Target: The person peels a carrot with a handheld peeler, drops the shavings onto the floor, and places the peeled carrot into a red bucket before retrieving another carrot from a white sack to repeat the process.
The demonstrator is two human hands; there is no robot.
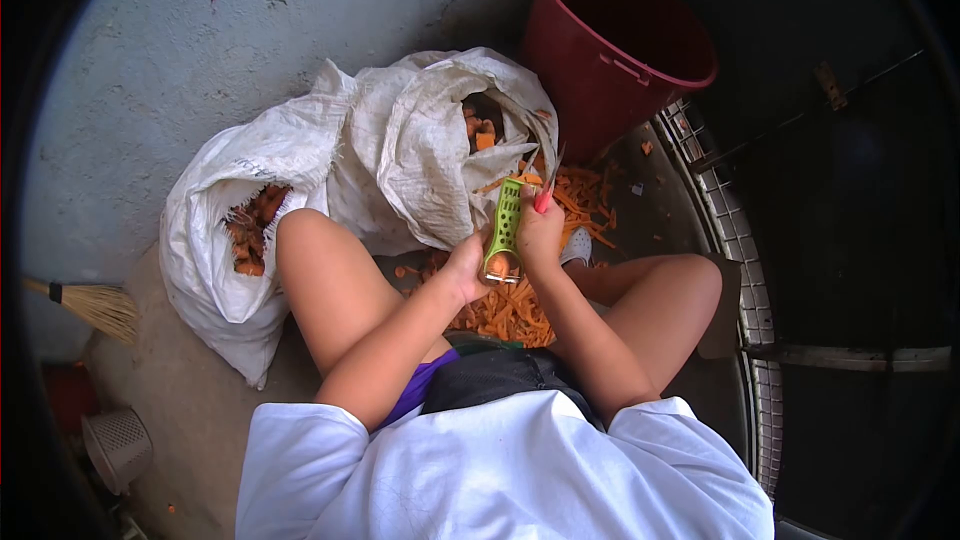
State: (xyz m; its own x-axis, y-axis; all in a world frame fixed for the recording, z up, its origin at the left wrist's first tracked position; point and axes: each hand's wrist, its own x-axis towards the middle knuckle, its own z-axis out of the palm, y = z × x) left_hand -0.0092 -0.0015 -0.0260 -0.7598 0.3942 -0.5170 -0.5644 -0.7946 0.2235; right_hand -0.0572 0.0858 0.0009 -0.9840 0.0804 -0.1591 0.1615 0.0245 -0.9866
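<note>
My right hand (540, 232) is closed around a green peeler (508, 215) with a perforated handle; its blade end points down toward my body. A knife with a red handle (543, 200) is in the same hand, its thin blade pointing away from me. My left hand (468, 265) is closed beside the peeler's blade end, on a piece of orange vegetable (500, 265) that shows through the peeler's frame. The peeler partly hides this piece, so its full shape cannot be made out. Below both hands lies a heap of orange peelings (510, 315).
Two white woven sacks (215, 265) (420, 155) with orange chunks inside stand ahead and left. Behind them is a tall red bin (570, 60). More peelings (585, 195) litter the floor near the bin. A straw broom (105, 310) and a perforated basket (118, 448) are far left.
</note>
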